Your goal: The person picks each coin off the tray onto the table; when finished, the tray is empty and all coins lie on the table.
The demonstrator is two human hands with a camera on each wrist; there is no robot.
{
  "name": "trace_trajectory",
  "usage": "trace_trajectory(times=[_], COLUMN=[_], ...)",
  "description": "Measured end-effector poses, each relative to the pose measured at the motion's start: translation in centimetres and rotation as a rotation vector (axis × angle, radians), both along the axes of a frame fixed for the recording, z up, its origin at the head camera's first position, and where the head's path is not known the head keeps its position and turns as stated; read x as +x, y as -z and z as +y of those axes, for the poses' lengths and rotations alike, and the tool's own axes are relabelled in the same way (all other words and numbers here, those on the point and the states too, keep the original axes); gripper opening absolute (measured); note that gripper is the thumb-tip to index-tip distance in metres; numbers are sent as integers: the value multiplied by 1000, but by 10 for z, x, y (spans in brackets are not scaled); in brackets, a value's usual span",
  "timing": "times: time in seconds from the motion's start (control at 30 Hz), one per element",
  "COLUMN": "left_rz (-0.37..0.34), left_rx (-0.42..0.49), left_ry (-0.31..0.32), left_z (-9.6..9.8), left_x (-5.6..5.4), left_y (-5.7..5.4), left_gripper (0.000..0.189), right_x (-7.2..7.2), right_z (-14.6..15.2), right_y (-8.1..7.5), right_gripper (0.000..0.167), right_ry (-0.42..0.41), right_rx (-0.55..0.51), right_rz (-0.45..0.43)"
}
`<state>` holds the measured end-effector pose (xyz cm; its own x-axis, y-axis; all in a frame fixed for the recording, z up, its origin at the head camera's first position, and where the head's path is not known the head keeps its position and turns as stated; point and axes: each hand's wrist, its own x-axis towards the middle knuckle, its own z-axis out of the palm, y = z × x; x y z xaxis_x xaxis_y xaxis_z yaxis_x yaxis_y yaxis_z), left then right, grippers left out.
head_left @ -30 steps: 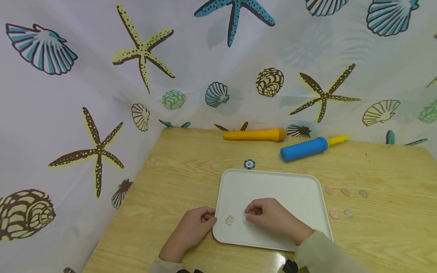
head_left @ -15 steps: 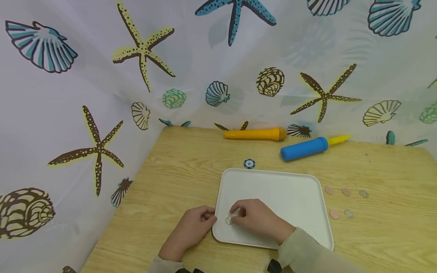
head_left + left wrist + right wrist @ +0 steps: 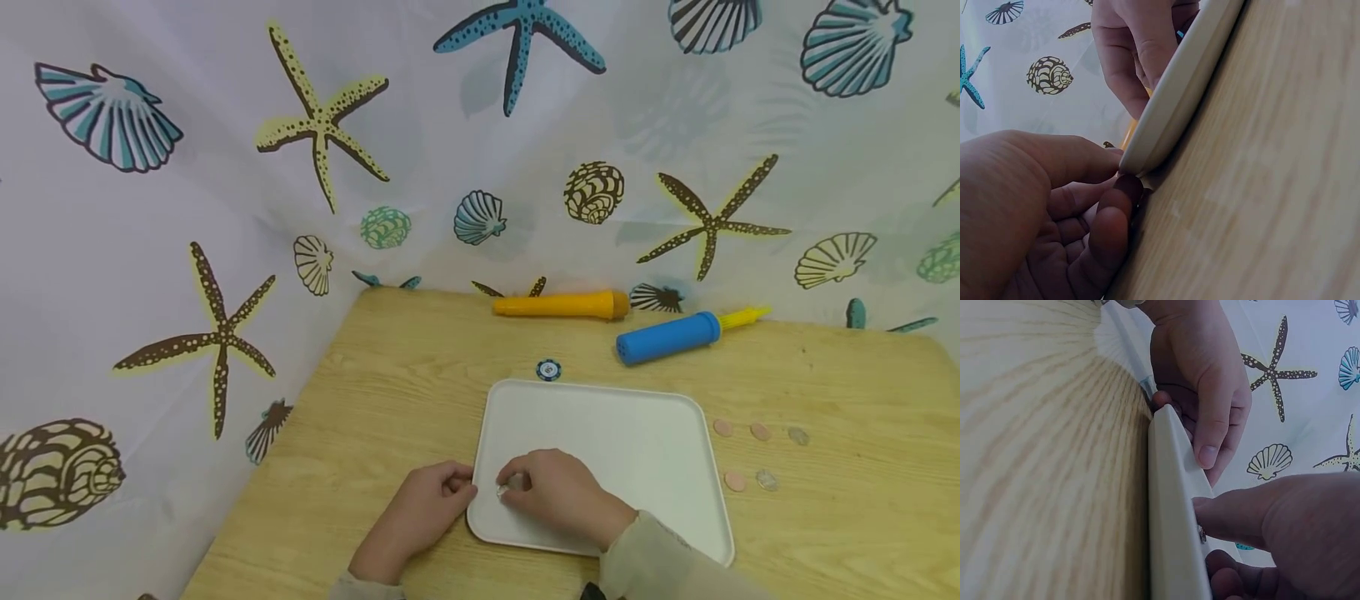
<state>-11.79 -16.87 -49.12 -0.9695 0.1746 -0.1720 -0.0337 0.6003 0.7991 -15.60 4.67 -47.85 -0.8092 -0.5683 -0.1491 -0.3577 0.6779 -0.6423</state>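
A white rectangular tray [image 3: 600, 429] lies on the wooden table. At its left edge my left hand [image 3: 420, 510] pinches the rim; in the left wrist view the thumb lies over the rim and curled fingers sit below it. Over the tray's left part, my right hand [image 3: 558, 493] pinches a silver-coloured coin [image 3: 501, 492] between thumb and fingertips. The right wrist view shows only a sliver of this coin [image 3: 1202, 534] by the thumb, the rest hidden.
Right of the tray lie copper-coloured coins [image 3: 723, 427] and silver-coloured coins [image 3: 798, 436]. Behind it are a blue poker chip [image 3: 548, 370], an orange tube [image 3: 555, 305] and a blue hand pump [image 3: 667, 338] with a yellow nozzle. A shell-print curtain [image 3: 420, 133] hangs at the back and left.
My right hand has moved left across the tray to the coin and now pinches it. The left hand stays at the rim. The whole head view has shifted slightly.
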Motion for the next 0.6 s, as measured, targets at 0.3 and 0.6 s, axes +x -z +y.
trace_trajectory(times=[0.3, 0.6], left_rz=[19, 39], left_rx=[15, 12], left_ry=[1, 4], left_z=[0, 0], left_x=[1, 0], left_y=[2, 3], left_gripper=[28, 27], right_x=[1, 1], right_z=[3, -2], right_y=[0, -2], right_gripper=[19, 14], right_ry=[-19, -6], right_rx=[-5, 67], right_rz=[-10, -24])
